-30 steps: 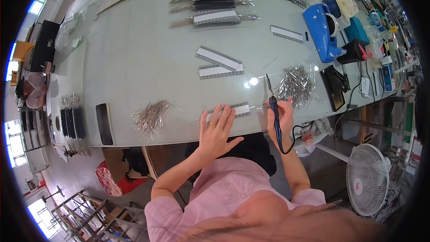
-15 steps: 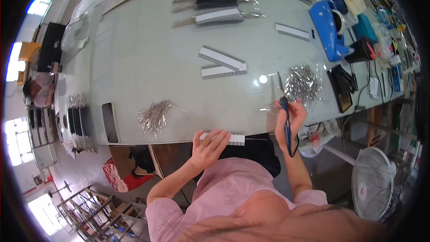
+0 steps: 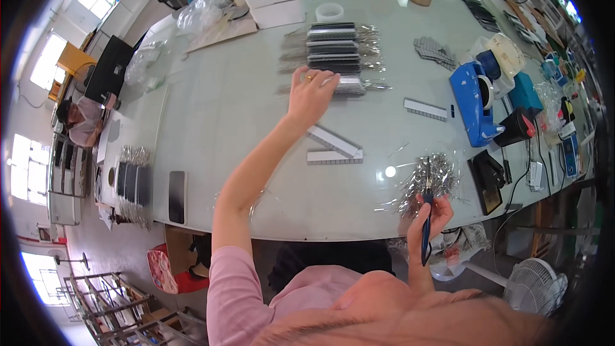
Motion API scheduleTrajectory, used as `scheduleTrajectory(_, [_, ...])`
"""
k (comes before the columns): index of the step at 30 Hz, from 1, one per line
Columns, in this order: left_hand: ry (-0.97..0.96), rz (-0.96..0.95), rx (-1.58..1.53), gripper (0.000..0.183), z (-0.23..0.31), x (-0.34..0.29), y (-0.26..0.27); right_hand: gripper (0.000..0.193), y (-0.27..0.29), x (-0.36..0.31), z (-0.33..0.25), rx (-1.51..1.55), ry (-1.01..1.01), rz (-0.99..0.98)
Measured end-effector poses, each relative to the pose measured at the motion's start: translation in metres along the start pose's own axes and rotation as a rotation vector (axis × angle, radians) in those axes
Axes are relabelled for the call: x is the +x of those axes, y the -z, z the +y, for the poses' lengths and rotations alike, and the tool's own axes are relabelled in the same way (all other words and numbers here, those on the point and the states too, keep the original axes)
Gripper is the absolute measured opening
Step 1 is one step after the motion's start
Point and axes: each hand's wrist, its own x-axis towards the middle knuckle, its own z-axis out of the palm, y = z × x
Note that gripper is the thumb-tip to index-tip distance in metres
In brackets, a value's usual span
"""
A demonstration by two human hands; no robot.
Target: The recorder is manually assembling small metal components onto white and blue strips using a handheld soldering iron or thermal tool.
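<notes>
My left arm stretches far across the table. The curled fingers of my left hand (image 3: 312,93) rest over the left end of a white strip (image 3: 350,83), the nearest in a row of dark and white strips (image 3: 333,48) with thin metal leads at both ends. Nearer me, two loose white-and-grey strips (image 3: 334,156) lie partly crossed. Closed around a slim blue-handled soldering iron (image 3: 426,224), my right hand (image 3: 440,213) stays at the right. Its thin tip points away from me, over a pile of silvery metal leads (image 3: 416,186). My left forearm mostly hides another leads pile (image 3: 257,200).
To the right stand a blue tape dispenser (image 3: 473,102), a black stand (image 3: 487,179) and cables. Another strip (image 3: 425,109) and a grey glove (image 3: 435,52) lie nearby. A phone (image 3: 177,197) and more bundled strips (image 3: 132,182) sit left. A person (image 3: 83,122) is farther left.
My left hand has moved from the strip at the near table edge to the far row. My right hand still holds the soldering iron, now over the leads. The view has shifted, showing more far table.
</notes>
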Motion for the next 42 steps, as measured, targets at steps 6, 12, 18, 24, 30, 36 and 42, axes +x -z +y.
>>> scheduleTrajectory(6, [-0.057,-0.112,0.064,0.029,-0.022,-0.003,-0.045,0.03,-0.001,0.002,0.001,-0.048,0.049,-0.037])
scheduleTrajectory(12, [-0.113,-0.164,-0.002,0.034,-0.018,-0.011,-0.038,0.026,0.002,0.004,-0.006,-0.095,0.044,-0.059])
scheduleTrajectory(18, [-0.111,-0.194,-0.004,0.04,-0.025,-0.018,-0.023,0.026,-0.001,0.004,-0.007,-0.093,0.042,-0.082])
scheduleTrajectory(24, [-0.084,-0.381,-0.255,0.043,-0.002,-0.038,0.02,0.027,-0.002,0.004,-0.01,-0.055,0.041,-0.047])
scheduleTrajectory(30, [-0.023,-0.612,-0.513,0.045,0.006,-0.06,0.036,0.028,-0.001,0.007,-0.012,-0.072,0.057,-0.081])
scheduleTrajectory(36, [0.081,-0.639,-0.545,0.044,0.01,-0.054,0.038,0.03,-0.001,0.004,-0.007,-0.065,0.075,-0.068])
scheduleTrajectory(42, [0.161,-0.721,-0.592,0.049,0.012,-0.045,0.035,0.032,0.001,0.002,-0.008,-0.069,0.056,-0.073])
